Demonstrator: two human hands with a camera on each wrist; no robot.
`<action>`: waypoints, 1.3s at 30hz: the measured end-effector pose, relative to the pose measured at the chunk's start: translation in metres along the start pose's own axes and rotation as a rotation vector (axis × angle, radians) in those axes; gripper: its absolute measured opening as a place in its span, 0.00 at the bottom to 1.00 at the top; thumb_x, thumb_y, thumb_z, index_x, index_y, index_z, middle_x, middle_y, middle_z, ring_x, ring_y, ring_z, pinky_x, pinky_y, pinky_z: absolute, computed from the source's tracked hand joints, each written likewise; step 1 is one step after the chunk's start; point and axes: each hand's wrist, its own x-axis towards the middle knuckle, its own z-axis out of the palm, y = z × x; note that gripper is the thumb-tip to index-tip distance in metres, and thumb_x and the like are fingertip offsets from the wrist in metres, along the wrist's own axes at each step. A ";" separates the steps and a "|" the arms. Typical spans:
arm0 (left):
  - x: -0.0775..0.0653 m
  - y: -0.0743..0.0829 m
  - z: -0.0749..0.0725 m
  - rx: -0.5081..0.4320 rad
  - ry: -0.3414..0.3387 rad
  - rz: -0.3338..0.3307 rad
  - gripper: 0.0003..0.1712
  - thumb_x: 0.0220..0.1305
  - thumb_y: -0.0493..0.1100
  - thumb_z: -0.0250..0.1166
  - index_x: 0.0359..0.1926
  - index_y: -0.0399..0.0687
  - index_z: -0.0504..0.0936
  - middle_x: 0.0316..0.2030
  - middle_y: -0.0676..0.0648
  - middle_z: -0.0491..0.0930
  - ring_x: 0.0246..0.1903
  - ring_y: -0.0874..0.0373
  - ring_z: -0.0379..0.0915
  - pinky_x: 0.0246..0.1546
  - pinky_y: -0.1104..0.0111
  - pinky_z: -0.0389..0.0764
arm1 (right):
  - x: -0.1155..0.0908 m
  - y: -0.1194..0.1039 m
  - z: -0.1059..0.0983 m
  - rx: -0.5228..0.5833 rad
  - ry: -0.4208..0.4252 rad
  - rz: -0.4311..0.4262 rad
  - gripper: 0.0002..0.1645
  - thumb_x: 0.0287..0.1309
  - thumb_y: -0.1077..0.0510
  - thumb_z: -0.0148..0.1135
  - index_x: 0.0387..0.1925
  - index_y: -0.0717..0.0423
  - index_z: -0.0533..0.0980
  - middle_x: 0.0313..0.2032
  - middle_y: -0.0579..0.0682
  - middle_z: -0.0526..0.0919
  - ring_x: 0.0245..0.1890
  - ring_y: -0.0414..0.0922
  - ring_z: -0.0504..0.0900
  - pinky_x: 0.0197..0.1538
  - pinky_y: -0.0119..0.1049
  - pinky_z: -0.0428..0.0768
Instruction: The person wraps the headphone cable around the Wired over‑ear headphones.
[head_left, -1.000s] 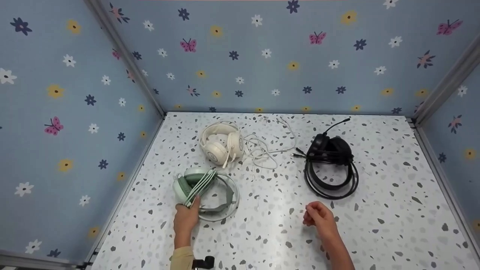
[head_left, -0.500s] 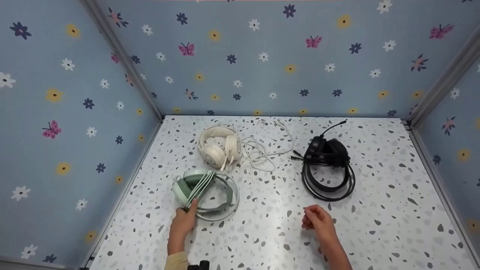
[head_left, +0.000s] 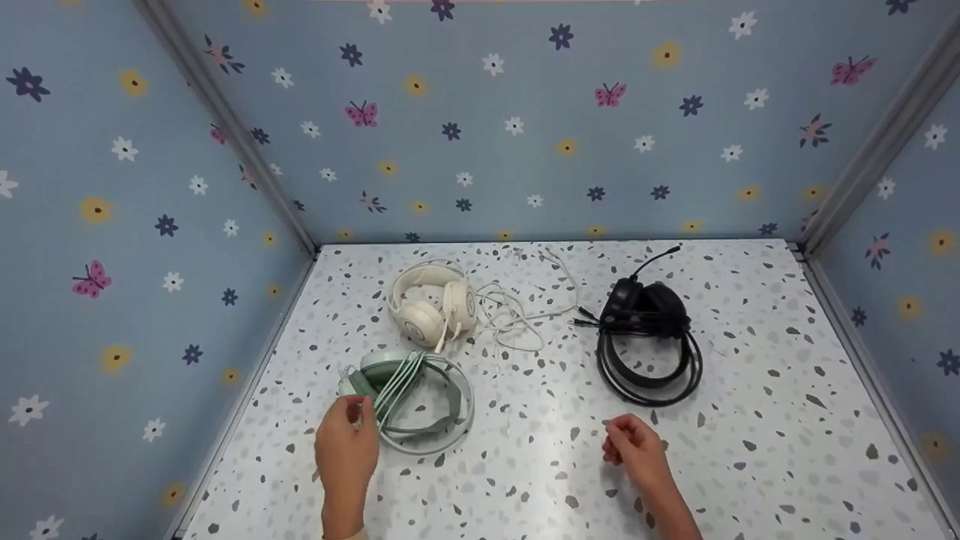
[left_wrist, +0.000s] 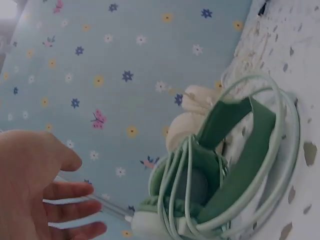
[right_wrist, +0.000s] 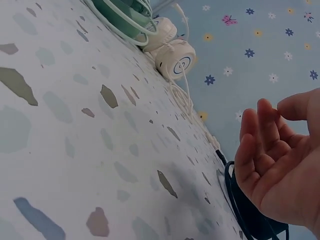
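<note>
Green headphones point(head_left: 455, 397) lie at the table's left front, their pale green cable wrapped in loops across the ear cups. Just in front of them hovers my left hand point(head_left: 347, 446), holding nothing. In the left wrist view its fingers point(left_wrist: 75, 210) are relaxed and apart from the green headphones point(left_wrist: 250, 165). My right hand point(head_left: 634, 452) hangs loosely curled above the table's front, nothing in it. Nearest to that hand are black headphones point(head_left: 645, 311) with a boom mic and a coiled black cable. In the right wrist view thumb and fingertips point(right_wrist: 265, 105) come close together.
Cream headphones point(head_left: 431, 304) lie behind the green pair, their loose white cable point(head_left: 517, 322) spread to the right. The speckled white table point(head_left: 525, 480) is bounded by flowered blue panels point(head_left: 517, 165) at the back and both sides.
My left hand has let go of the green headphones and drawn back slightly towards me. The right hand stays nearly in place. The head view has tilted up a little.
</note>
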 end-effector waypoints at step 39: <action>-0.029 0.034 0.057 -0.256 -0.507 0.349 0.06 0.72 0.45 0.58 0.45 0.55 0.81 0.40 0.59 0.78 0.42 0.64 0.75 0.44 0.63 0.77 | 0.221 -0.114 0.219 -1.530 -0.439 -0.955 0.39 0.57 0.69 0.66 0.67 0.49 0.61 0.66 0.53 0.64 0.60 0.55 0.69 0.52 0.52 0.75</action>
